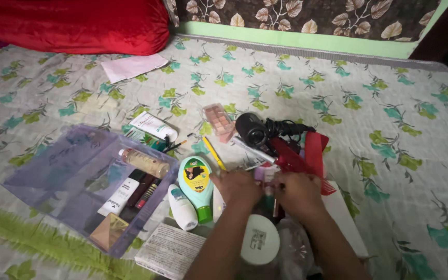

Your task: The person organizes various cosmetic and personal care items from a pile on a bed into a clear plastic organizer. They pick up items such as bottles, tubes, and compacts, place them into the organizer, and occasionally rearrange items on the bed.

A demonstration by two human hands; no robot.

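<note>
While the flowered bedsheet lies bare across the upper and right of the frame, both hands crowd low centre in a heap of small cosmetics. Left hand is curled, knuckles up, beside the pale green bottle with a yellow label; what it grips, I cannot tell. Right hand likewise, fingers tucked under, touching the red comb. Clear plastic pouch sits lower left.

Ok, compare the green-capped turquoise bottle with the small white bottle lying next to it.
The turquoise bottle is larger and longer; the white bottle is short and stubby. The turquoise bottle has a green cap and a yellow label; the white bottle is nearly plain, with a touch of blue. Both lie on the floral bedsheet, beside the clear pouch.
</note>
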